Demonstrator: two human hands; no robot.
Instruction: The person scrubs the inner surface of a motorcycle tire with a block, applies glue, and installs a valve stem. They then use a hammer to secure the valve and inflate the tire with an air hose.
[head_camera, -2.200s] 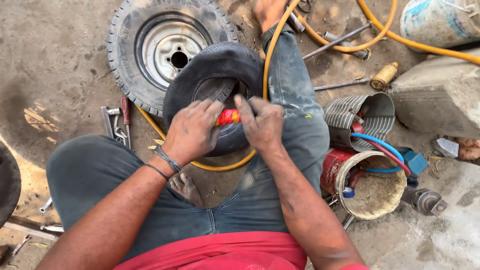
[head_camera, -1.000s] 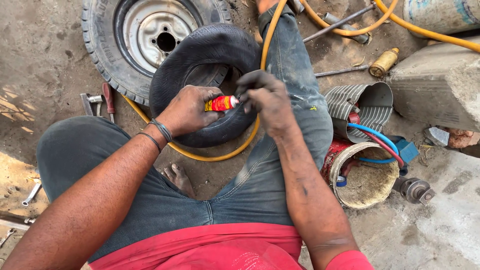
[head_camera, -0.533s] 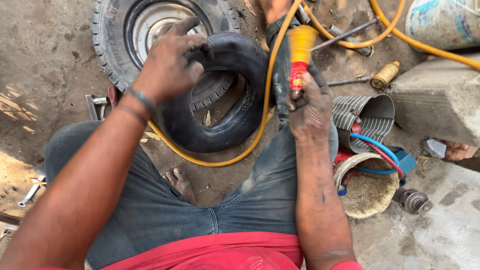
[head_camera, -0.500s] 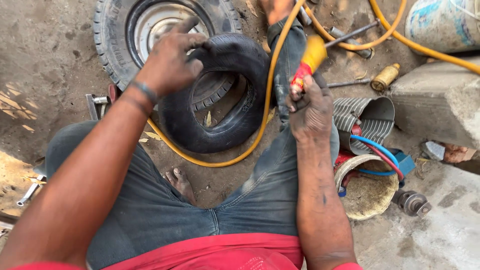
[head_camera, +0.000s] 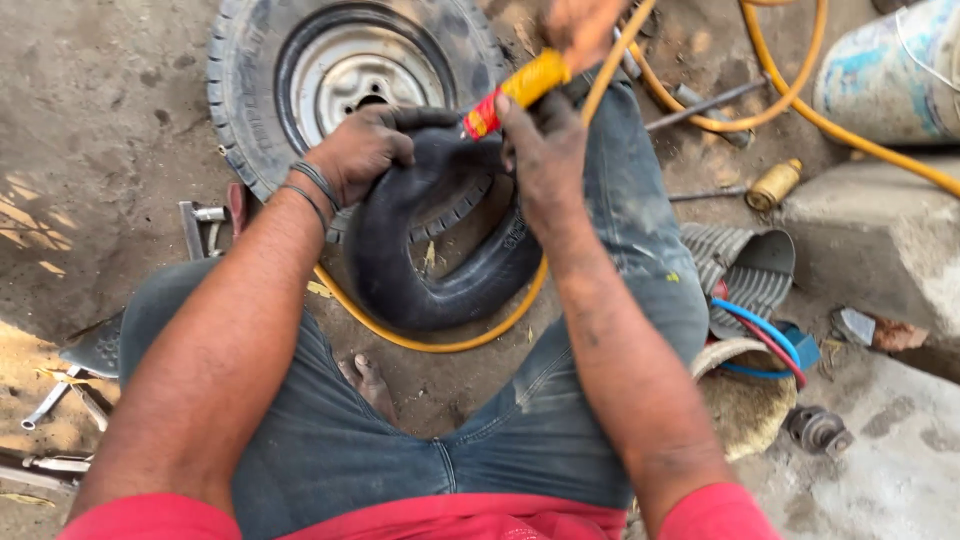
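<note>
The black inner tube (head_camera: 440, 270) is soft matte rubber, dusty, folded into a fat bent ring w/ a ribbed band on its inner side. It rests between the person's knees, partly over the right thigh, and its top edge leans on the wheel (head_camera: 340, 90) behind. The left hand (head_camera: 362, 152) is clenched on the upper left edge of the tube, fingers curled over the rubber. The right hand (head_camera: 540, 150) grasps a small tube of adhesive (head_camera: 515, 92), yellow body w/ red end, held tilted just above the inner tube; the red tip points down-left, near the left hand's knuckles.

The wheel has a coarse knobby tyre and a grey steel rim w/ bolt holes. A smooth yellow hose (head_camera: 450, 335) curves under the inner tube and goes up over the right leg.

Containers: at right a round tub (head_camera: 745, 400), rim worn, holds sandy brown stuff. A painted drum (head_camera: 890, 70) stands at top right; its inside is not visible. Blue and red hoses (head_camera: 765, 335) lie over the tub's edge. A brass fitting (head_camera: 772, 183) lies on the dirt ground, wrenches (head_camera: 205, 225) at left.
</note>
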